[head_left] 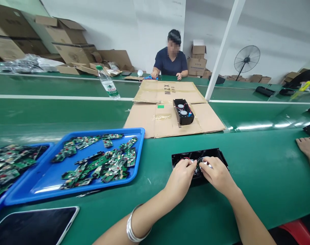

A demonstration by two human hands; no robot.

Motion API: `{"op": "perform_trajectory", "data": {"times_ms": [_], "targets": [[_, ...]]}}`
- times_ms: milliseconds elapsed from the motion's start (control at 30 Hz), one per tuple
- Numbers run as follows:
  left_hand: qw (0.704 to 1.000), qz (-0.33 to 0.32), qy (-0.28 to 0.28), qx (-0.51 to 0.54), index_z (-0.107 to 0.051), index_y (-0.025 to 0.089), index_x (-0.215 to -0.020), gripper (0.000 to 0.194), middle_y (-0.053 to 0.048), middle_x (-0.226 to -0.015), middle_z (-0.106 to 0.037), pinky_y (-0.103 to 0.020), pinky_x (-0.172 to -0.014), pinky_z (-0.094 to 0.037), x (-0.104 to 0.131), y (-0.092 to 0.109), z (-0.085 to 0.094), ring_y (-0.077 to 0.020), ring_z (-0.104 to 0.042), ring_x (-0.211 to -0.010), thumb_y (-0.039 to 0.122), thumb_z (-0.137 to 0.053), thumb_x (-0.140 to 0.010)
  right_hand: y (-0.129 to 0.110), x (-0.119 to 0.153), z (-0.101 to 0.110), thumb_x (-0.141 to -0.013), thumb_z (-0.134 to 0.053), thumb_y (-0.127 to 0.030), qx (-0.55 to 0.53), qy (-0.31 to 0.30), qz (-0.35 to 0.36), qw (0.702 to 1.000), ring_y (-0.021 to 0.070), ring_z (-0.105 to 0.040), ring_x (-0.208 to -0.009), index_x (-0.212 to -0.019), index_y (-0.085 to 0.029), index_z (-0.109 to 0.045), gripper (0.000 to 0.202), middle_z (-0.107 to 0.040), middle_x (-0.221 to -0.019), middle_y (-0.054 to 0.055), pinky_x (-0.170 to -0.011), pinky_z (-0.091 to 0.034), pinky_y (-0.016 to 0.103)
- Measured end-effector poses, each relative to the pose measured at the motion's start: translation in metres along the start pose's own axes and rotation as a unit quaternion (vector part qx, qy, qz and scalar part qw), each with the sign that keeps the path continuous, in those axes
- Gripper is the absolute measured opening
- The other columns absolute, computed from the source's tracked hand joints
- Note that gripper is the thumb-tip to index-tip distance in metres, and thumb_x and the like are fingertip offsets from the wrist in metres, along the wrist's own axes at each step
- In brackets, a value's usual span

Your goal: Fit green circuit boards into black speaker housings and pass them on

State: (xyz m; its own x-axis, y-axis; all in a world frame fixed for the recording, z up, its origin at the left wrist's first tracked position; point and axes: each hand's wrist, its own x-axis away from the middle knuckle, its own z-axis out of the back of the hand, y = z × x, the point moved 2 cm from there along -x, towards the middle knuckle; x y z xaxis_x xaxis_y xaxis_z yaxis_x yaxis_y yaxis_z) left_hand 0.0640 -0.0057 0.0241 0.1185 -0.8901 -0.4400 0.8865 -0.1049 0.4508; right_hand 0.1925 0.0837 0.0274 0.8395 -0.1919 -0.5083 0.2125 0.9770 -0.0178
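A black speaker housing [199, 153] lies on the green table in front of me, its open side facing up. My left hand [180, 178] reaches into it from the left, thumb and fingers pinched together. From the right, my right hand [217, 175] also pinches inside the housing. Between the fingertips shows a small dark green part that looks like a circuit board [198, 166], largely covered by the fingers. A red wire [185, 158] and pale round speaker parts are partly visible under the hands.
Blue trays [142, 153] of green circuit boards stand at the left, above a tablet [32, 226]. Ahead, a second black housing [184, 119] with two speakers rests on flattened cardboard [144, 119]. A water bottle [109, 85] stands beyond. A co-worker sits opposite; another person's arm [309, 151] shows at right.
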Motion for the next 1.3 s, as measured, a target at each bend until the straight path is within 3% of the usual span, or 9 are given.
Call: {"op": "perform_trajectory", "data": {"times_ms": [233,367,467,733,933,1033,1133,1200,1300], "targets": [[0.994,0.058,0.017,0.094,-0.052,0.019,-0.115,0.031,-0.006,-0.090,-0.063,-0.031,-0.071,-0.051,-0.004,-0.008,0.010,-0.0177,-0.059,-0.082,0.017,-0.038,-0.088,0.009,0.007,-0.001,-0.086,-0.047,-0.021,-0.091,0.059,-0.085,0.990,0.0216,-0.054,-0.092,-0.095,-0.018,-0.057,0.014,-0.056,-0.097,0.010,-0.077,-0.047,0.038],[0.973,0.113,-0.013,0.200,-0.051,0.020,-0.116,0.033,-0.002,-0.085,-0.064,-0.027,-0.072,-0.050,-0.014,-0.017,0.026,-0.0137,-0.061,-0.077,0.015,-0.042,-0.085,0.010,0.004,-0.004,-0.072,-0.063,-0.049,-0.042,-0.049,-0.062,0.996,0.0339,-0.030,-0.126,-0.121,-0.017,-0.045,0.062,-0.035,-0.136,0.017,-0.098,-0.026,0.061],[0.962,0.144,-0.041,0.228,-0.058,0.020,-0.105,0.025,-0.002,-0.084,-0.066,-0.028,-0.073,-0.050,-0.019,-0.020,0.038,-0.0142,-0.062,-0.077,0.017,-0.043,-0.085,0.011,-0.001,-0.008,-0.064,-0.070,-0.046,-0.015,-0.134,-0.054,0.989,0.0361,-0.018,-0.131,-0.127,-0.018,-0.040,0.075,-0.025,-0.142,0.017,-0.098,-0.017,0.066],[0.967,0.164,-0.005,0.193,-0.060,0.020,-0.098,0.021,-0.005,-0.101,-0.063,-0.030,-0.079,-0.050,-0.028,-0.041,0.031,-0.0169,-0.059,-0.095,0.023,-0.046,-0.083,0.025,-0.013,0.003,-0.047,-0.080,-0.042,-0.020,-0.176,-0.046,0.983,0.0341,-0.042,-0.112,-0.116,-0.018,-0.048,0.080,-0.048,-0.120,0.015,-0.095,-0.024,0.062],[0.962,0.246,0.030,0.115,-0.046,0.016,-0.122,0.046,-0.016,-0.120,-0.052,-0.043,-0.094,-0.039,-0.079,-0.109,-0.012,-0.0267,-0.049,-0.114,0.016,-0.054,-0.076,0.096,0.048,0.020,-0.055,-0.071,-0.044,0.103,-0.129,-0.211,0.963,0.0350,-0.045,-0.106,-0.108,-0.021,-0.051,0.061,-0.049,-0.117,0.016,-0.086,-0.032,0.053],[0.965,0.243,0.035,0.094,-0.035,0.018,-0.130,0.062,-0.017,-0.133,-0.040,-0.045,-0.100,-0.031,-0.110,-0.132,-0.030,-0.0295,-0.032,-0.128,0.013,-0.058,-0.072,0.147,0.096,0.029,-0.060,-0.063,-0.048,0.208,-0.141,-0.355,0.900,0.0387,-0.047,-0.102,-0.105,-0.019,-0.055,0.054,-0.050,-0.114,0.018,-0.082,-0.031,0.056],[0.967,0.237,0.035,0.084,-0.032,0.019,-0.132,0.070,-0.017,-0.140,-0.030,-0.041,-0.099,-0.033,-0.138,-0.144,-0.041,-0.0293,-0.032,-0.128,0.013,-0.062,-0.070,0.185,0.138,0.036,-0.064,-0.053,-0.058,0.241,-0.136,-0.472,0.837,0.0407,-0.050,-0.097,-0.106,-0.017,-0.057,0.059,-0.053,-0.110,0.020,-0.077,-0.034,0.057],[0.966,0.242,0.036,0.079,-0.036,0.019,-0.129,0.065,-0.016,-0.137,-0.034,-0.040,-0.096,-0.036,-0.155,-0.149,-0.044,-0.0284,-0.040,-0.123,0.016,-0.064,-0.070,0.195,0.156,0.040,-0.065,-0.049,-0.059,0.231,-0.117,-0.502,0.825,0.0409,-0.051,-0.097,-0.106,-0.018,-0.058,0.058,-0.054,-0.111,0.020,-0.076,-0.034,0.061],[0.962,0.260,0.039,0.072,-0.045,0.017,-0.118,0.047,-0.012,-0.122,-0.048,-0.043,-0.088,-0.041,-0.168,-0.152,-0.046,-0.0255,-0.050,-0.108,0.026,-0.061,-0.075,0.183,0.161,0.050,-0.069,-0.044,-0.051,0.254,-0.046,-0.463,0.848,0.0421,-0.046,-0.105,-0.099,-0.022,-0.060,0.045,-0.053,-0.116,0.018,-0.079,-0.030,0.067]]}}
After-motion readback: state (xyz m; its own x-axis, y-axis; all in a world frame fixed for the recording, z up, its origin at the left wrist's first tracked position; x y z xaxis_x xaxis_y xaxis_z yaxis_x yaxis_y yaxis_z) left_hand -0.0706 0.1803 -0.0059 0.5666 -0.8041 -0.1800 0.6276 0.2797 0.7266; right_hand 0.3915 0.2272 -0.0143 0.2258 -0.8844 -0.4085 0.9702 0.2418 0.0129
